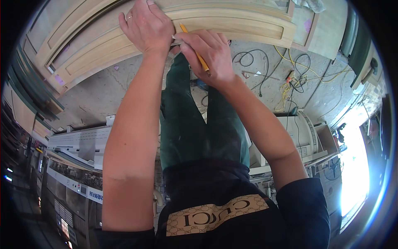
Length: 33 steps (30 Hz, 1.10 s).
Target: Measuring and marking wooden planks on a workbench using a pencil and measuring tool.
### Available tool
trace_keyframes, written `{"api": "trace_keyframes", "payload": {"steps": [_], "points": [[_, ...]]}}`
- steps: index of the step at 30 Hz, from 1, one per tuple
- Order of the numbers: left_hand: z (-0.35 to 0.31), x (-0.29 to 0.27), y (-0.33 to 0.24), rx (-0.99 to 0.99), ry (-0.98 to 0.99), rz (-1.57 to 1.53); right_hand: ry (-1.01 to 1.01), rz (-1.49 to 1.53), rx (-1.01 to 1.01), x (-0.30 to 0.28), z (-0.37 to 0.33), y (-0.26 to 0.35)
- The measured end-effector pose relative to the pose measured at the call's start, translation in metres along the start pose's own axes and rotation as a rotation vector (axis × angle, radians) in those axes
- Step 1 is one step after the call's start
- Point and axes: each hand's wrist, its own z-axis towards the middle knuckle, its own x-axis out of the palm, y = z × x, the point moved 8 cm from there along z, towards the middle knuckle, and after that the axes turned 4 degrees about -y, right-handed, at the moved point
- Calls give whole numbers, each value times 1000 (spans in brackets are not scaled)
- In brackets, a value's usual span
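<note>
My left hand [150, 28] rests on a long pale wooden panel [232, 28] with a recessed border, its fingers apart and a ring on one of them. The fingertips run to the upper edge of the view. Beside it, at the panel's near edge, my right hand [213, 56] is closed with a yellow pencil [195, 50] lodged between its fingers, slanting across the hand. Thumb and forefinger of that hand meet near the left wrist, by a small pale bit too small to make out.
More framed wooden panels [78, 31] lie beyond. Dark green stacked boards [35, 79] stand at the left. Yellow and black cables [292, 79] tangle on the concrete floor [265, 74] at the right. Behind me are a long white machine [78, 143] and a white rounded machine [296, 133].
</note>
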Motion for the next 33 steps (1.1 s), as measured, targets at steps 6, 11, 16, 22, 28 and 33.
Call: {"api": "trace_keyframes", "payload": {"steps": [6,11,16,22,28,33], "points": [[0,5,1,13,-21,32,-9,-45,-6,8,6,-5],[-1,5,2,25,-7,24,3,-56,16,4,9,-2],[-1,7,-3,66,11,129,-63,-133,30,-23,4,-13],[-1,5,-4,91,31,79,-55,-262,104,-79,-9,-45],[-3,7,-7,40,110,21,-81,-268,58,-70,-5,-36],[-2,6,-2,58,109,23,-43,-216,91,-57,0,-27]]}}
